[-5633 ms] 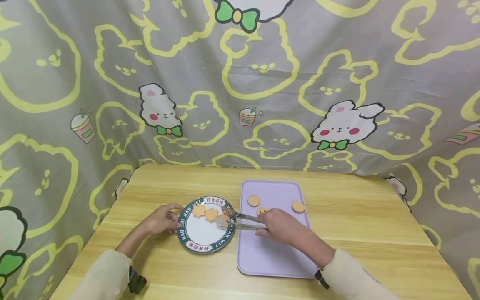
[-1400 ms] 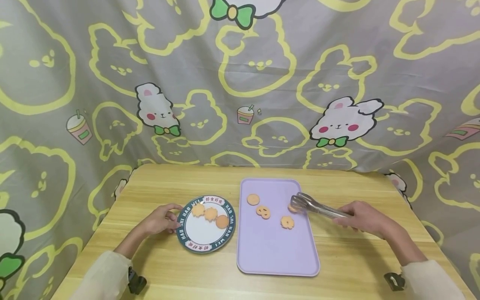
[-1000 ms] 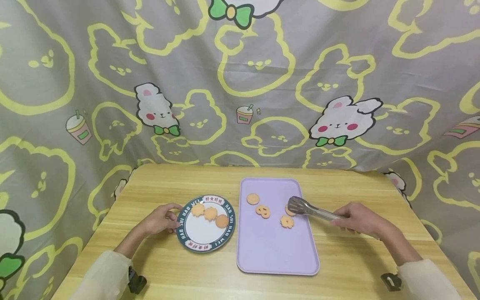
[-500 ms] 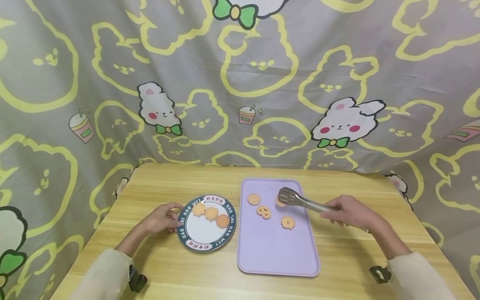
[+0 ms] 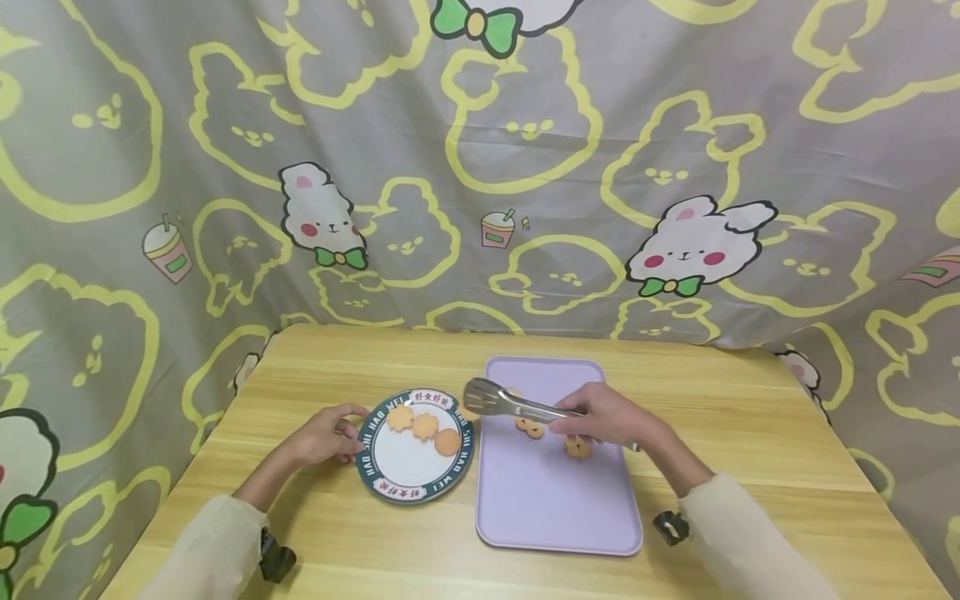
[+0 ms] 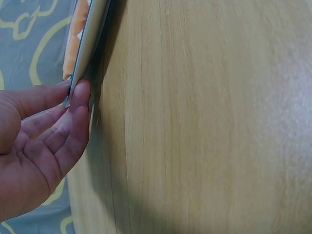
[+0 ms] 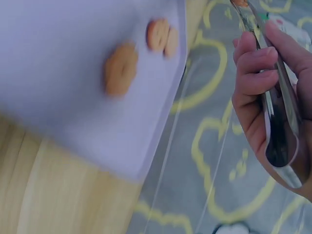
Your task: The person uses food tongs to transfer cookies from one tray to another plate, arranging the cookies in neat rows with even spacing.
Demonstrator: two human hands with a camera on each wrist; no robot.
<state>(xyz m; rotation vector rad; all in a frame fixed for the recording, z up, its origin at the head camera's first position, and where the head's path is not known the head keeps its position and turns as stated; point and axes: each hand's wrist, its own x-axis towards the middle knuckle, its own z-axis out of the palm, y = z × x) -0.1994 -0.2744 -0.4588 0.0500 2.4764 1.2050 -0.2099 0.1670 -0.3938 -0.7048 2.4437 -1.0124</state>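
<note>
— Now, entry one: what is the right hand (image 5: 609, 414) gripping?
— One pair of metal tongs (image 5: 517, 405), with fingers and thumb wrapping the arms. The tips are apparently holding one cookie (image 5: 466, 410), mostly hidden, which is showing at the right rim of a plate (image 5: 375, 475).
— Handling notes?
— I'm judging that cookie light, stiff and brittle. It is calling for a gentle squeeze, flat on both faces near the middle; a hard nip at the edge would be risking crumbs.
— Left hand (image 5: 324, 437)?
— It is pinching the plate's left rim between thumb and fingers. I'm reckoning the plate hard and smooth, so the rim is offering the best hold.
— Remaining stock?
— Three cookies (image 5: 425, 427) are lying in a row on the plate. Just beside it a purple tray (image 5: 558, 512) is bearing a flower-shaped cookie (image 5: 579, 451), a pretzel-shaped cookie (image 5: 536, 431) and another, partly hidden, near the far end.
— Surface and room?
— Plate and tray are resting on a pale wood-grain table (image 5: 420, 358). Behind, a grey curtain (image 5: 405, 142) is hanging, printed with yellow outlines, white rabbits and drink cups.
</note>
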